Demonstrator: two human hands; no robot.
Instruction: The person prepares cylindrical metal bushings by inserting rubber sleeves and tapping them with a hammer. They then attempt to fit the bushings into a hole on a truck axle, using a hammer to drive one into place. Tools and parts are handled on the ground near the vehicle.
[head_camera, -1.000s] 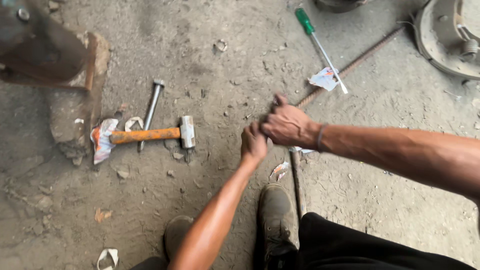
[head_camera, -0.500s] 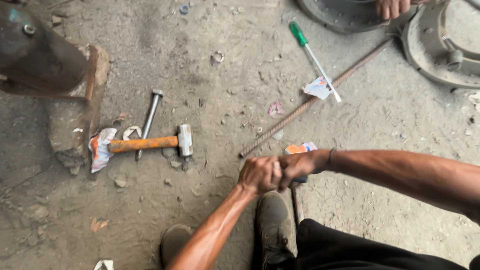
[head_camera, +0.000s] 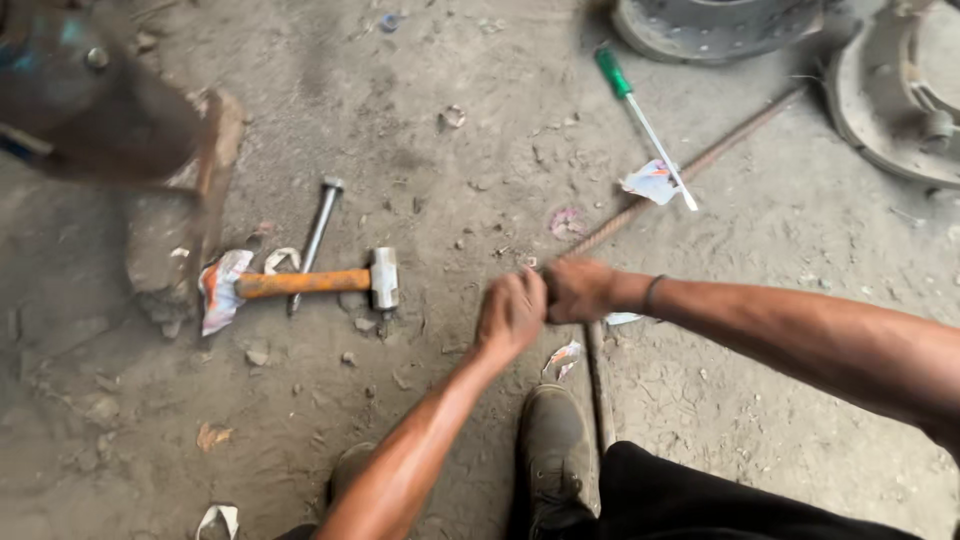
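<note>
The person is gripping a long ribbed steel rod (head_camera: 690, 165) with both hands clenched tight around it: the left hand (head_camera: 510, 315) and the right hand (head_camera: 580, 290) are touching each other at the rod's near stretch. From the hands the rod is running up and to the right across the dirt floor (head_camera: 420, 150), and a second bar (head_camera: 598, 385) is lying just below the right hand, beside the boot (head_camera: 552, 450). A hammer (head_camera: 320, 282) with an orange handle and a bolt (head_camera: 317, 235) are lying to the left of the hands, a green-handled screwdriver (head_camera: 645, 125) above them to the right. With the fists packed so close, the ribbed steel could be slipping or twisting in the grip, and the free far end could be swinging into the metal drums (head_camera: 720, 25) beyond
</note>
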